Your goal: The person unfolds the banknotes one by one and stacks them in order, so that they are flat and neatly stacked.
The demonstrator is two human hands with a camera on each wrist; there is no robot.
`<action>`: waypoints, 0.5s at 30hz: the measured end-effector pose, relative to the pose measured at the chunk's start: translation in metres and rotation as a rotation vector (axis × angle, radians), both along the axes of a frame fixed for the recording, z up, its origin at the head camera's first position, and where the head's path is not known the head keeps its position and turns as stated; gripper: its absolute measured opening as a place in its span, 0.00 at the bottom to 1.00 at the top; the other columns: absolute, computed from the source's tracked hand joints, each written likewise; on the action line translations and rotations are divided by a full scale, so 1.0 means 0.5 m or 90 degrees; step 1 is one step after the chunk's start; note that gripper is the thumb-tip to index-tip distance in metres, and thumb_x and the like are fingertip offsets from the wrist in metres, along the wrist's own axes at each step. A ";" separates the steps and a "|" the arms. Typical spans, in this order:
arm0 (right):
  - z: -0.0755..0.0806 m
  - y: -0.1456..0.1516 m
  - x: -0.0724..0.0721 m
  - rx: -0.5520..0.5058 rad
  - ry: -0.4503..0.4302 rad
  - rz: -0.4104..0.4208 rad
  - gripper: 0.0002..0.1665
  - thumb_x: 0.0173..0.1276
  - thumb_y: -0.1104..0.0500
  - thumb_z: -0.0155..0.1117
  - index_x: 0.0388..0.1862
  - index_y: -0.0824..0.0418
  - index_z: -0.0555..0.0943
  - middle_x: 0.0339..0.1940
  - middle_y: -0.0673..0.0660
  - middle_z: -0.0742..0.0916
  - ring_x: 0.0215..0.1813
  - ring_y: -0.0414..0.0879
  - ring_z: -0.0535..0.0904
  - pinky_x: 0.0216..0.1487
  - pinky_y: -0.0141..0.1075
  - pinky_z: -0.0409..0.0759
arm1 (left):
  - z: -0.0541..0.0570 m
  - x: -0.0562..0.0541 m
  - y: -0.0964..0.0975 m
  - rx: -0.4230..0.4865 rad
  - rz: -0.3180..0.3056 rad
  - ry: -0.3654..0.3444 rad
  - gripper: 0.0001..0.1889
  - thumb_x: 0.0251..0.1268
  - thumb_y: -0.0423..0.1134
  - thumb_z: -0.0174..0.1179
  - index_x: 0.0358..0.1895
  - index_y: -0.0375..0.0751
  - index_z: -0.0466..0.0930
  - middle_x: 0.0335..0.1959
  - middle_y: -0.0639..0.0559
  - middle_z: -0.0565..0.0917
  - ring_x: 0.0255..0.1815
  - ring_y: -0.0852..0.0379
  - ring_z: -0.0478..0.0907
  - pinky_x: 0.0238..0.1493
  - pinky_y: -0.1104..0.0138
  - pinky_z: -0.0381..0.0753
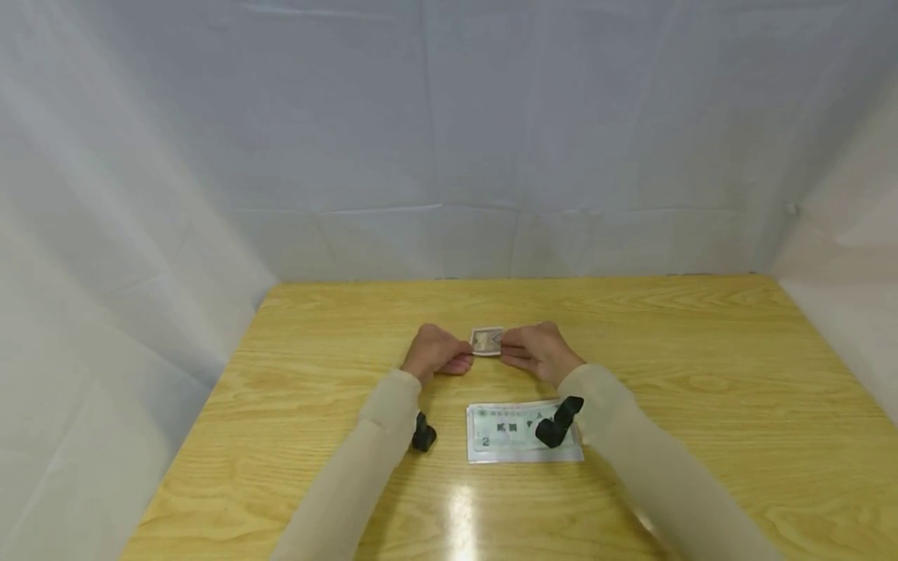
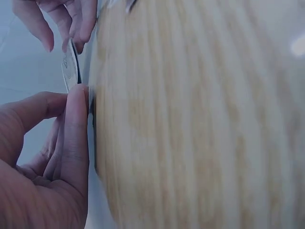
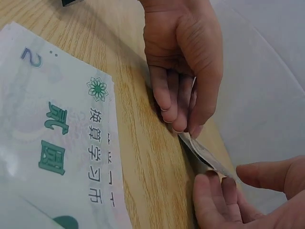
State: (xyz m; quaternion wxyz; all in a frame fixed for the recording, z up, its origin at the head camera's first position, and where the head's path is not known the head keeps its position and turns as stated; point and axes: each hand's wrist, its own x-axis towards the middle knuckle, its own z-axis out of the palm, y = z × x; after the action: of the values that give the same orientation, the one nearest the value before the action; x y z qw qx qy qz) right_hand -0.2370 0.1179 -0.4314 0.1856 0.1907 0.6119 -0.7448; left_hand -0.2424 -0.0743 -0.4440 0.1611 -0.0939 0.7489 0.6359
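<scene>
A small printed paper note (image 1: 487, 341), brownish and seemingly folded or layered, is held just above the table between both hands. My left hand (image 1: 438, 350) pinches its left end with thumb and fingers. At the right end, my right hand (image 1: 539, 351) grips it between thumb and fingertips. Edge-on, the note (image 2: 71, 69) looks slightly bowed in the left wrist view. In the right wrist view, the note (image 3: 205, 153) shows parted layers, with the left hand (image 3: 183, 67) above and the right hand (image 3: 259, 195) below. Fingertips cover both ends.
A stack of larger green-and-white play banknotes (image 1: 491, 448) marked 2 lies nearer the body, partly behind a black wrist mount (image 1: 554, 427). Another black mount (image 1: 423, 433) is at the left wrist. The wooden table (image 1: 316, 343) meets white sheeting (image 1: 477, 156) at the back and sides.
</scene>
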 end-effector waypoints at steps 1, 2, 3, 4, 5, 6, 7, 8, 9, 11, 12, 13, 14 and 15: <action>0.000 0.000 0.000 0.002 -0.003 -0.003 0.23 0.70 0.70 0.64 0.62 0.77 0.75 0.58 0.70 0.83 0.48 0.52 0.86 0.58 0.43 0.86 | 0.001 0.003 0.001 0.002 -0.006 0.002 0.08 0.64 0.28 0.66 0.40 0.23 0.82 0.24 0.42 0.87 0.18 0.59 0.84 0.23 0.71 0.88; 0.000 -0.001 -0.001 0.004 -0.005 -0.004 0.23 0.69 0.70 0.64 0.62 0.76 0.76 0.57 0.70 0.84 0.46 0.51 0.86 0.56 0.42 0.87 | 0.003 0.005 0.001 0.005 -0.011 0.005 0.07 0.64 0.28 0.66 0.39 0.23 0.82 0.24 0.42 0.87 0.19 0.59 0.84 0.23 0.70 0.88; 0.002 -0.001 0.000 0.006 -0.005 -0.004 0.23 0.69 0.70 0.65 0.62 0.76 0.76 0.56 0.69 0.84 0.44 0.50 0.86 0.55 0.42 0.87 | 0.005 0.008 0.001 0.007 -0.017 0.008 0.07 0.65 0.28 0.66 0.38 0.24 0.83 0.24 0.42 0.87 0.19 0.59 0.85 0.24 0.70 0.88; 0.002 -0.001 0.000 0.009 -0.004 -0.002 0.23 0.68 0.71 0.65 0.61 0.76 0.76 0.54 0.69 0.85 0.43 0.49 0.86 0.53 0.41 0.88 | 0.007 0.012 0.000 0.009 -0.024 0.012 0.06 0.65 0.28 0.66 0.38 0.24 0.83 0.24 0.42 0.87 0.20 0.59 0.85 0.25 0.70 0.88; 0.003 -0.001 0.000 0.014 -0.001 0.001 0.22 0.68 0.71 0.66 0.60 0.76 0.77 0.53 0.68 0.85 0.41 0.48 0.86 0.52 0.40 0.89 | 0.009 0.015 0.000 0.010 -0.031 0.018 0.06 0.65 0.28 0.66 0.37 0.24 0.83 0.25 0.41 0.87 0.20 0.58 0.85 0.25 0.69 0.89; 0.004 -0.001 0.001 0.021 0.003 0.004 0.21 0.68 0.71 0.66 0.59 0.76 0.78 0.51 0.67 0.85 0.40 0.47 0.86 0.50 0.39 0.89 | 0.011 0.018 -0.002 0.012 -0.039 0.024 0.06 0.65 0.27 0.65 0.37 0.24 0.84 0.25 0.41 0.87 0.21 0.58 0.85 0.26 0.69 0.89; 0.006 -0.001 0.002 0.027 0.008 0.008 0.20 0.68 0.71 0.66 0.58 0.76 0.78 0.49 0.66 0.85 0.38 0.47 0.86 0.47 0.38 0.90 | 0.013 0.021 -0.004 0.013 -0.047 0.027 0.06 0.65 0.27 0.65 0.36 0.24 0.84 0.25 0.40 0.87 0.21 0.58 0.85 0.27 0.69 0.89; 0.008 0.000 0.003 0.034 0.016 0.013 0.20 0.68 0.71 0.66 0.57 0.76 0.79 0.48 0.66 0.85 0.37 0.46 0.85 0.46 0.37 0.90 | 0.016 0.024 -0.006 0.013 -0.053 0.032 0.06 0.65 0.27 0.65 0.36 0.24 0.84 0.26 0.40 0.87 0.22 0.57 0.85 0.27 0.68 0.90; 0.010 0.002 0.005 0.041 0.022 0.017 0.19 0.68 0.71 0.66 0.56 0.76 0.80 0.47 0.65 0.85 0.36 0.46 0.85 0.44 0.36 0.90 | 0.017 0.027 -0.008 0.014 -0.060 0.037 0.06 0.66 0.28 0.65 0.36 0.24 0.83 0.26 0.39 0.87 0.22 0.57 0.85 0.28 0.68 0.90; 0.015 0.005 0.007 0.053 0.034 0.025 0.17 0.68 0.71 0.66 0.55 0.75 0.81 0.46 0.64 0.85 0.35 0.45 0.84 0.43 0.35 0.90 | 0.020 0.033 -0.014 0.012 -0.069 0.050 0.07 0.67 0.29 0.65 0.37 0.24 0.83 0.28 0.37 0.87 0.24 0.56 0.85 0.30 0.67 0.90; 0.017 0.007 0.009 0.056 0.036 0.029 0.17 0.68 0.70 0.67 0.55 0.75 0.81 0.46 0.63 0.85 0.35 0.45 0.84 0.43 0.35 0.90 | 0.021 0.035 -0.018 0.012 -0.071 0.054 0.08 0.68 0.30 0.65 0.37 0.24 0.83 0.30 0.37 0.87 0.25 0.55 0.86 0.31 0.66 0.91; 0.019 0.009 0.010 0.056 0.040 0.033 0.17 0.68 0.70 0.67 0.55 0.75 0.81 0.47 0.63 0.84 0.36 0.45 0.84 0.44 0.35 0.90 | 0.023 0.037 -0.021 0.013 -0.070 0.057 0.08 0.68 0.31 0.65 0.38 0.25 0.84 0.31 0.36 0.87 0.26 0.53 0.86 0.33 0.66 0.91; 0.022 0.011 0.012 0.059 0.042 0.038 0.17 0.68 0.70 0.67 0.55 0.74 0.81 0.47 0.63 0.84 0.36 0.45 0.84 0.45 0.36 0.90 | 0.025 0.040 -0.023 0.015 -0.070 0.063 0.09 0.69 0.32 0.65 0.39 0.25 0.84 0.33 0.35 0.87 0.28 0.52 0.87 0.34 0.64 0.91; 0.024 0.013 0.013 0.061 0.043 0.043 0.17 0.69 0.69 0.67 0.56 0.74 0.81 0.48 0.63 0.84 0.37 0.45 0.84 0.46 0.36 0.90 | 0.026 0.043 -0.025 0.021 -0.070 0.068 0.10 0.70 0.33 0.64 0.41 0.24 0.84 0.35 0.34 0.87 0.30 0.50 0.88 0.36 0.63 0.91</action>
State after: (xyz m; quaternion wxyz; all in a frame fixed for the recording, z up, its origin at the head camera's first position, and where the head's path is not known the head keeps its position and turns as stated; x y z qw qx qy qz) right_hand -0.2302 0.1246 -0.4196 0.1804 0.1531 0.6591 -0.7139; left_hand -0.2208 -0.0870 -0.4309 0.1574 -0.0159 0.7499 0.6424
